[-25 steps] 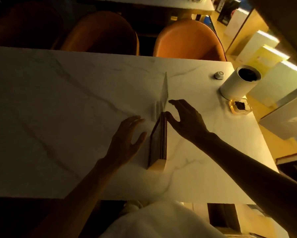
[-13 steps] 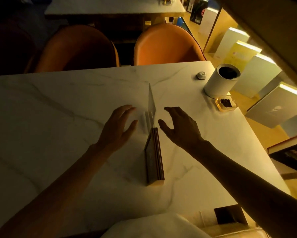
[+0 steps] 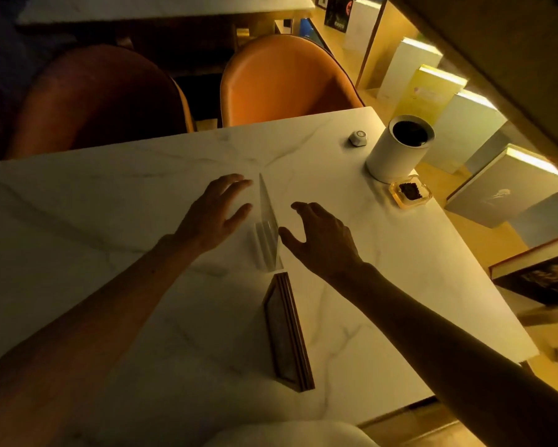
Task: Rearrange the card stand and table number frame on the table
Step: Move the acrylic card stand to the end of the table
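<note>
Clear acrylic card stand [image 3: 266, 233] upright on counter [image 3: 77, 221], open empty hands, left hand [image 3: 211, 212] and right hand [image 3: 319, 240], flanking it, apparently about to grasp; next closes both sides gently.

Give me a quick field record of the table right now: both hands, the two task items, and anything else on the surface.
left hand: open, fingers spread, left of the clear stand, holding nothing
right hand: open, right of the stand, holding nothing
card stand: clear acrylic, upright, between the hands
table number frame: dark, wooden-edged, standing on edge, nearer the person, just behind the stand
contact: cannot tell whether either hand touches the stand
table: white marble
far right corner: white cylinder, small round white object, amber ashtray
</note>
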